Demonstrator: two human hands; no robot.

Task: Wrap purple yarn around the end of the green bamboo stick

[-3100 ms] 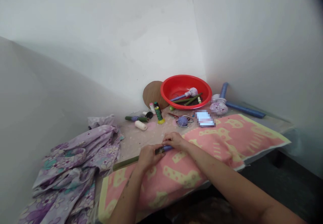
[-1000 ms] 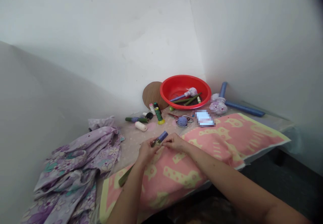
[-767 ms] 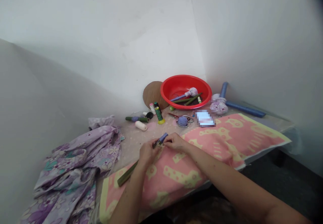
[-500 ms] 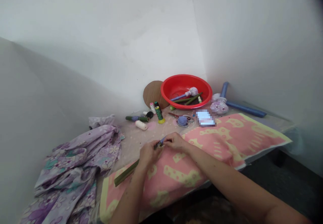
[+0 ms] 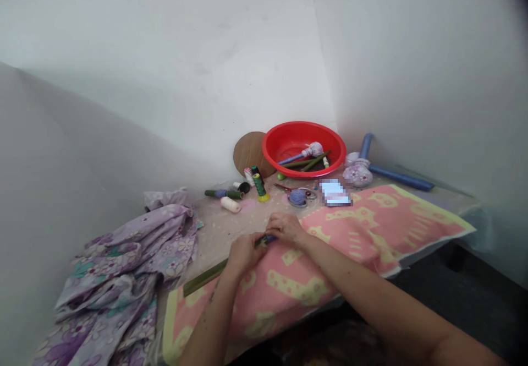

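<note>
My left hand point(image 5: 242, 253) is closed round a long green stick point(image 5: 204, 279) that slants down to the left over the pink and yellow towel point(image 5: 371, 228). My right hand point(image 5: 284, 227) pinches the stick's upper end, where a bit of blue wrapping point(image 5: 269, 239) shows between the fingers. Both hands rest at the towel's near left corner, fingertips almost touching.
A red basin point(image 5: 304, 147) at the back holds sticks and a cloth-headed piece. Thread spools point(image 5: 259, 185), scissors point(image 5: 293, 191) and a blue yarn ball point(image 5: 296, 197) lie before it. Purple floral fabric point(image 5: 119, 267) heaps at the left. Blue rolls point(image 5: 396, 178) lie by the right wall.
The stick's blue-wrapped end, raised a second ago, has come down to the towel and is now mostly covered by my right fingers. The stick lies flatter.
</note>
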